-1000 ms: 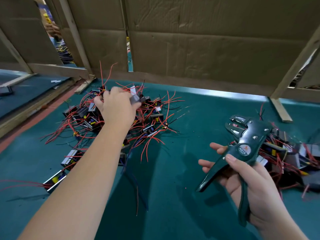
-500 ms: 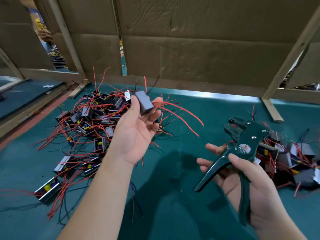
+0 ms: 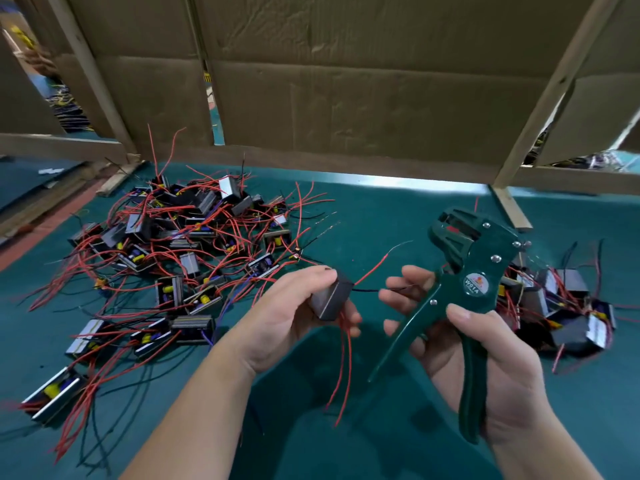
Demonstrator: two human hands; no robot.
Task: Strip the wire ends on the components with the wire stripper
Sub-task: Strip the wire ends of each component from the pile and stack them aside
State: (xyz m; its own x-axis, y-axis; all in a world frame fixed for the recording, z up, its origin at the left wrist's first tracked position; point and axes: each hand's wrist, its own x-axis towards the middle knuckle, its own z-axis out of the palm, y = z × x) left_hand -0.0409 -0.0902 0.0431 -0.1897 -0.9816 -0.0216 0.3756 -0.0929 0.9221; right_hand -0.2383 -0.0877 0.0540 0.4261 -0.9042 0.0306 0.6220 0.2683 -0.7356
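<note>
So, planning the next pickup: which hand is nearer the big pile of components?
Left. The left hand, holding a component, is just right of the big pile; the right hand, gripping the wire stripper, is farther right.

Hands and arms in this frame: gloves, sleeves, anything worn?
Nothing worn. The left hand and right hand show no gloves, rings, watch or bands. The forearms are uncovered to the frame edge, with no sleeve in view. The visible thumbnail is short and unpainted.
</note>
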